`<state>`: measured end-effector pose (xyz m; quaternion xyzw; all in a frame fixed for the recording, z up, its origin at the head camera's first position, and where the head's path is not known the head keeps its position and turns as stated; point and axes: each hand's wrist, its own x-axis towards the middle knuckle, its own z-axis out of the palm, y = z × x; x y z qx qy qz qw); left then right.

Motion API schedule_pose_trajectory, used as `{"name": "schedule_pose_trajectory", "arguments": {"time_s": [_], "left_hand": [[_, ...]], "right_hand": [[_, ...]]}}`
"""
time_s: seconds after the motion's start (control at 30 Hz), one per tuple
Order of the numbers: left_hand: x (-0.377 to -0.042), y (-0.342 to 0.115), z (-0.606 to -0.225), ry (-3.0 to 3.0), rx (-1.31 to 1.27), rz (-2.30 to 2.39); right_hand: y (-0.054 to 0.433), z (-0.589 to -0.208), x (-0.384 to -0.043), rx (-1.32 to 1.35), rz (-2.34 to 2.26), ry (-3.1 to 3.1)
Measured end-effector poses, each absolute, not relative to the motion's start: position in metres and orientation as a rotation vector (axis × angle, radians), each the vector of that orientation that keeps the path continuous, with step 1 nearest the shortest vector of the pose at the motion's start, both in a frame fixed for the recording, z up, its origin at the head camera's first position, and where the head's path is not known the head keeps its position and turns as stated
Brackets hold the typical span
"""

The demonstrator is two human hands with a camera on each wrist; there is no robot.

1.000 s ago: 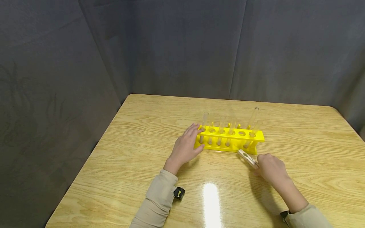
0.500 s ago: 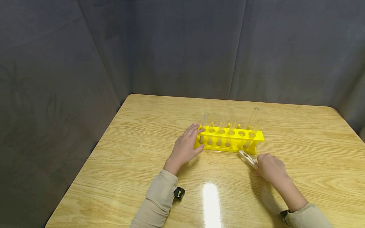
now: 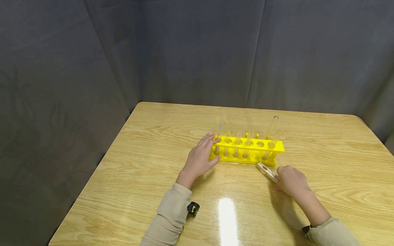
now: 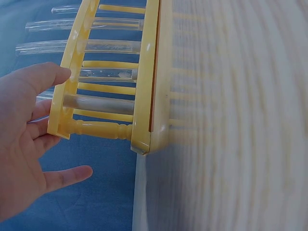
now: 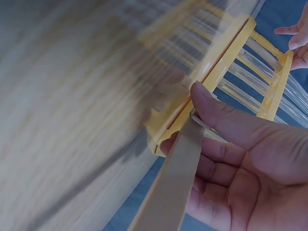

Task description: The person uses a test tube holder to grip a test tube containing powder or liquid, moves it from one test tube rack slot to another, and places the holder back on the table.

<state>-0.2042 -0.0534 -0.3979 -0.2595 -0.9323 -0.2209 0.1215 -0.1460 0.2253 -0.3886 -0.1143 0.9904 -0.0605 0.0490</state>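
A yellow test tube rack (image 3: 252,160) stands on the table with several clear test tubes (image 3: 238,135) in its holes. At its left end, my left hand (image 3: 199,159) holds the upper shelf. In the left wrist view the thumb (image 4: 55,74) lies on the near side, some fingers reach behind, and one finger sticks out straight below. My right hand (image 3: 292,181) grips a pale wooden test tube holder (image 3: 267,171) with a wire spring. The holder's tip points at the rack's front right; whether it touches the base I cannot tell.
One tube (image 3: 272,127) with its closed end up stands over a peg behind the rack's right side. The rightmost tube (image 3: 277,136) leans in its hole. The wood-grain table (image 3: 147,147) ends at a grey cloth backdrop (image 3: 197,54).
Almost nothing moves. The rack shows a very slight shift to the left in the head view, while both hands keep nearly the same place and hold.
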Motion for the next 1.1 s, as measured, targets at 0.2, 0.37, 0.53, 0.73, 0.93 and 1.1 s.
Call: {"name": "schedule_pose_trajectory", "arguments": {"time_s": [0.2, 0.37, 0.53, 0.73, 0.93, 1.1], "left_hand": [[-0.2046, -0.0528, -0.3984, -2.722, -0.759, -0.642], [-0.205, -0.0525, -0.3987, -2.722, -0.759, -0.641], [-0.2051, -0.0526, -0.3988, -2.721, -0.76, -0.647], [-0.205, -0.0527, -0.3991, -2.729, -0.754, -0.658], [-0.2055, -0.0526, -0.3996, -2.722, -0.754, -0.663], [-0.2053, -0.0525, -0.3996, -2.724, -0.755, -0.644]], "right_hand": [[0.2258, -0.389, -0.1466, -0.344, -0.169, 2.997], [0.2271, -0.3903, -0.1469, -0.343, -0.147, 2.986], [0.2282, -0.3907, -0.1476, -0.331, -0.152, 2.965], [0.2288, -0.3937, -0.1501, -0.3, -0.166, 2.946], [0.2289, -0.3915, -0.1493, -0.324, -0.199, 2.93], [0.2301, -0.3927, -0.1497, -0.336, -0.203, 2.925]]}}
